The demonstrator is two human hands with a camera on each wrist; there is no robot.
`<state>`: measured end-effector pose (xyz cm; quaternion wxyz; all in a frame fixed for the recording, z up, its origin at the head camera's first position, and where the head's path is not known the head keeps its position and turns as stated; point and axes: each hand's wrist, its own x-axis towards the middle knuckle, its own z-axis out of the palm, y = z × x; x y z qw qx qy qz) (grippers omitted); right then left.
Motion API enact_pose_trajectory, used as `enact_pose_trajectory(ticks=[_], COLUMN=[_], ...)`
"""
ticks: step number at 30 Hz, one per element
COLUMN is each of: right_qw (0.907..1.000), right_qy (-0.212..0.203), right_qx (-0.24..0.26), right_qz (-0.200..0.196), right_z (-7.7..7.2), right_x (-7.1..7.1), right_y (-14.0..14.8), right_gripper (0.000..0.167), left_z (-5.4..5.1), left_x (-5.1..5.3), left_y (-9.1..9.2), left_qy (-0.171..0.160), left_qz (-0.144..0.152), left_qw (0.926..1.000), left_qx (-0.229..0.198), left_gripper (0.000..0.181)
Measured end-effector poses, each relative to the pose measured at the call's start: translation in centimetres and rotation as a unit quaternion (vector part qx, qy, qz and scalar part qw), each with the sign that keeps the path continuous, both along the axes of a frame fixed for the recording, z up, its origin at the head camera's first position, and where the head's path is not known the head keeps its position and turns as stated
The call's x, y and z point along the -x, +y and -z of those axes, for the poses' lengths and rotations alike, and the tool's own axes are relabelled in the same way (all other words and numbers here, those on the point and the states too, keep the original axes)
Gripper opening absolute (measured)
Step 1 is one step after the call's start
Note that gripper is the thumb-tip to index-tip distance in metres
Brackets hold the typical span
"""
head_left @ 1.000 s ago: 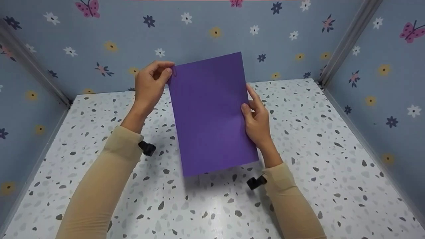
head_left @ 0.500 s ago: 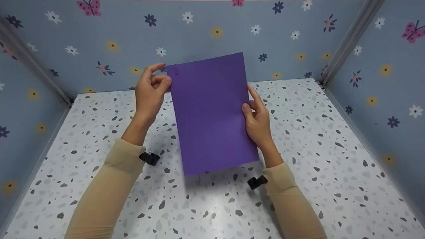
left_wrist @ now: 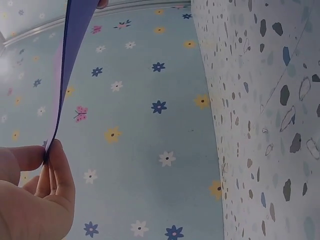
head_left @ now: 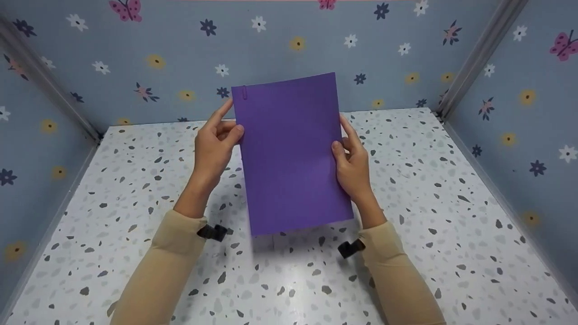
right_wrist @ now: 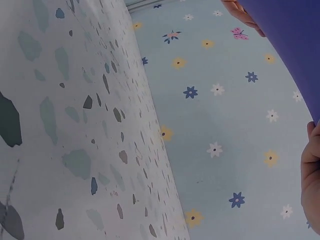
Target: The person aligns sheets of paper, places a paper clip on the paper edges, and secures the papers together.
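A purple sheet of paper (head_left: 291,158) is held up, slightly tilted, above the table in the head view. A small purple paper clip (head_left: 245,92) sits on its top edge near the left corner. My left hand (head_left: 214,146) pinches the sheet's left edge between thumb and fingers, below the clip. In the left wrist view the sheet (left_wrist: 75,42) appears nearly edge-on, with the left hand's thumb and fingertips meeting on it. My right hand (head_left: 354,167) grips the right edge about midway, thumb on the front. Behind the sheet, its other fingers are partly hidden.
The white speckled table (head_left: 149,176) lies beneath both hands. Blue flowered panels (head_left: 271,49) stand at the back and both sides, with grey posts in the corners. A black wrist camera (head_left: 214,232) sits on the left cuff, another (head_left: 351,248) on the right.
My left hand has left the clip at the top-left corner and moved down to pinch the left edge. The clip stays on the sheet. My right hand keeps its grip.
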<state>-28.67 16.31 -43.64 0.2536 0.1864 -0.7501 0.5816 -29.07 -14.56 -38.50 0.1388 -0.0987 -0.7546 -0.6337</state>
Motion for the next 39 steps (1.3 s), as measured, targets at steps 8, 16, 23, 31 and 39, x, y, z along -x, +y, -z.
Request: enact_pose_trajectory(ticks=[8, 16, 23, 31, 39], right_qw=[1.0, 0.9998, 0.9998, 0.9996, 0.9989], right_qy=[0.001, -0.013, -0.015, -0.017, -0.026], right_qx=[0.005, 0.016, 0.004, -0.005, -0.004], right_qz=[-0.002, 0.002, 0.012, 0.022, 0.04], right_z=[0.1, 0.0, 0.3, 0.8, 0.6], right_x=[0.0, -0.2, 0.0, 0.1, -0.2], right_y=[-0.2, -0.6, -0.5, -0.7, -1.1], right_gripper=[0.054, 0.057, 0.055, 0.054, 0.055], left_z=[1.1, 1.8, 2.7, 3.4, 3.8], left_x=[-1.0, -1.8, -2.2, -2.6, -2.7], left_y=[0.2, 0.2, 0.3, 0.1, 0.4], left_qy=[-0.013, -0.033, -0.042, -0.056, -0.071], left_qz=[0.012, 0.011, 0.018, 0.028, 0.027], left_qw=[0.9993, 0.9986, 0.9982, 0.9975, 0.9968], left_qx=[-0.033, -0.038, -0.039, -0.033, -0.025], left_gripper=[0.059, 0.059, 0.061, 0.062, 0.064])
